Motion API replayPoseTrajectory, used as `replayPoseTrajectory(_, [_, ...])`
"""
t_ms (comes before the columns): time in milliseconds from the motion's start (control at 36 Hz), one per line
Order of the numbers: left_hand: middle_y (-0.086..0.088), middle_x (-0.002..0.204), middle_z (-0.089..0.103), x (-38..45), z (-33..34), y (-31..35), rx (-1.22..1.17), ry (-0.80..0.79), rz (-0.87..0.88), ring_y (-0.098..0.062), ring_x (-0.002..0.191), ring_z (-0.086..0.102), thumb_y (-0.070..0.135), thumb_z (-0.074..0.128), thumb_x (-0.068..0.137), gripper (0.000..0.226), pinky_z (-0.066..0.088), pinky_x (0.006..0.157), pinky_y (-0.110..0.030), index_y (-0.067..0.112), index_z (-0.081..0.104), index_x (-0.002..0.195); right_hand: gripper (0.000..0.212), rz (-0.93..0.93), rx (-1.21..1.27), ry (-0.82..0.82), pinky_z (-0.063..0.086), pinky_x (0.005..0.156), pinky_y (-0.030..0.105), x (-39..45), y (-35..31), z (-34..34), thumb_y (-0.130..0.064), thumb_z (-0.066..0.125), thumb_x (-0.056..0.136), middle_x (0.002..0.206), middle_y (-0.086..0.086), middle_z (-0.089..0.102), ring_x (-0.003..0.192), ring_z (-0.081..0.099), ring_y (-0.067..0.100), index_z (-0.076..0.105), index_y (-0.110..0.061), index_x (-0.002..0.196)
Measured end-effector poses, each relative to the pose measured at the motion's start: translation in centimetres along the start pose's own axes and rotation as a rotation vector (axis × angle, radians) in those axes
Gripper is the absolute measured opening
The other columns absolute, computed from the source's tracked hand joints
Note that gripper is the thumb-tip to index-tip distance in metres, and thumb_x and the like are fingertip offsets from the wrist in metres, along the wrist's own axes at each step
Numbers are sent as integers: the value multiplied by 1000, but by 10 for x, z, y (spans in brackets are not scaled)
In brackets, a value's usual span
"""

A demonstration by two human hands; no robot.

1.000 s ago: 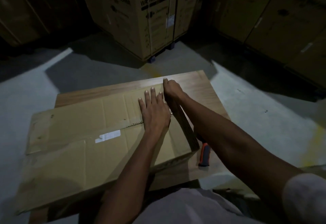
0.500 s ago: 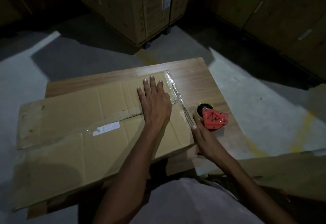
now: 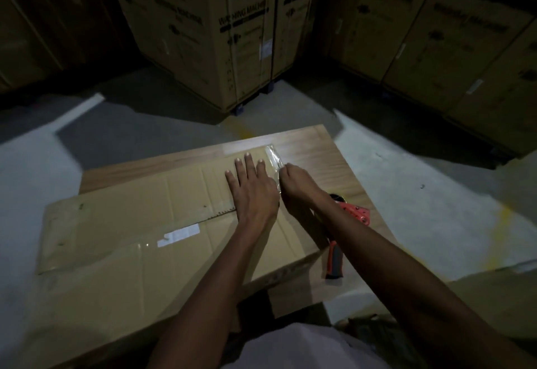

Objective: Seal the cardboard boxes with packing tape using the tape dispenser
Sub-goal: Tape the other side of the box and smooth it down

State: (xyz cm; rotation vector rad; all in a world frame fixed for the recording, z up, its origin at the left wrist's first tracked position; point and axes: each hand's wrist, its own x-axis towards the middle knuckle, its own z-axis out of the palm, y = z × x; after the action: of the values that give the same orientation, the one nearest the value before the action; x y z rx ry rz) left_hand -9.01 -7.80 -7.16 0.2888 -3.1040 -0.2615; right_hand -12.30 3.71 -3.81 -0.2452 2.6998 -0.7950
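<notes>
On surface (image 3: 334, 162), flattened cardboard box (image 3: 139, 252) covers most of top, overhanging left edge. Your left hand (image 3: 251, 191) lies flat, fingers straight, pressing box near its far right corner. Your right hand (image 3: 296, 179) curls at tape strip (image 3: 274, 159) along right box edge; firm grasp or mere press, cannot tell. Risk: crinkled tape wrinkles or lifts if smoothed unevenly. Tape dispenser (image 3: 359, 213) lies near right surface edge, under your right forearm; elbow could knock it. Stacked cartons (image 3: 220, 34) stand beyond.

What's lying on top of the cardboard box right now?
The left hand rests flat on the cardboard box; clear tape runs along its right end. Anything beneath the hand is hidden.
</notes>
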Motion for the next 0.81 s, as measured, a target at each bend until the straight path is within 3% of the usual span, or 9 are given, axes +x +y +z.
replayPoseTrajectory(139, [-14, 170, 8, -2, -6, -2, -24, -6, 5, -36, 156, 3, 37, 30, 106, 57, 4, 123, -59, 17, 25, 159, 33, 25, 42, 97, 54, 86, 46, -16, 4, 14, -26, 36, 109, 118, 18, 67, 100, 63, 38, 57, -7, 127])
replayPoseTrajectory(250, [-14, 170, 9, 0, -6, -4, -40, -14, 12, -36, 156, 3, 36, 36, 104, 59, 5, 123, -59, 17, 26, 159, 25, 92, 51, 131, 53, 80, 46, -53, 17, 27, -35, 28, 109, 111, 13, 66, 93, 62, 30, 43, -26, 127])
replayPoseTrajectory(389, [-14, 169, 10, -2, -5, -4, -70, -4, 18, -36, 156, 6, 35, 35, 103, 59, 4, 122, -60, 17, 28, 158, 35, 125, 61, 240, 49, 96, 53, -114, 42, 48, -31, 29, 112, 129, 22, 61, 121, 57, 44, 49, -13, 134])
replayPoseTrajectory(444, [-15, 169, 11, -4, -6, -5, -74, -6, 22, -36, 156, 7, 34, 34, 103, 58, 5, 121, -60, 17, 29, 158, 45, 157, 97, 291, 39, 115, 54, -137, 45, 59, -31, 28, 113, 157, 21, 45, 147, 38, 42, 45, -11, 150])
replayPoseTrajectory(500, [-15, 169, 11, -5, -7, -6, -88, -4, 28, -36, 155, 7, 34, 33, 104, 56, 4, 121, -59, 17, 30, 158, 51, 181, 181, 365, 28, 124, 53, -154, 42, 68, -30, 30, 114, 169, 19, 28, 155, 26, 38, 31, -11, 162])
replayPoseTrajectory(583, [-13, 169, 13, -7, -10, -8, -133, -9, 60, -37, 155, 6, 34, 33, 105, 55, 2, 122, -59, 17, 30, 157, 55, 198, 321, 450, 35, 119, 51, -167, 34, 76, -26, 35, 114, 161, 24, 40, 146, 42, 40, 21, -11, 165])
replayPoseTrajectory(667, [-10, 167, 22, -17, -11, -15, -236, -4, 128, -31, 156, 11, 29, 37, 105, 52, 2, 124, -57, 17, 32, 155, 62, 271, 543, 493, 41, 109, 38, -171, 23, 83, -25, 38, 114, 157, 29, 42, 140, 47, 42, 9, -12, 167])
replayPoseTrajectory(778, [-16, 143, 51, -50, -25, -32, -384, 161, -45, -32, 131, 47, 22, 53, 97, 78, 26, 119, -50, 17, 6, 160, 62, 384, 612, 549, 31, 83, 24, -172, 14, 84, -29, 41, 113, 157, 31, 41, 138, 47, 43, 16, -4, 163])
replayPoseTrajectory(806, [-18, 140, 52, -60, -29, -41, -407, 196, -120, -34, 128, 48, 22, 55, 96, 82, 32, 116, -51, 20, 3, 160, 64, 401, 625, 526, 31, 85, 26, -173, 12, 84, -29, 41, 113, 160, 32, 35, 141, 43, 44, 15, 1, 163])
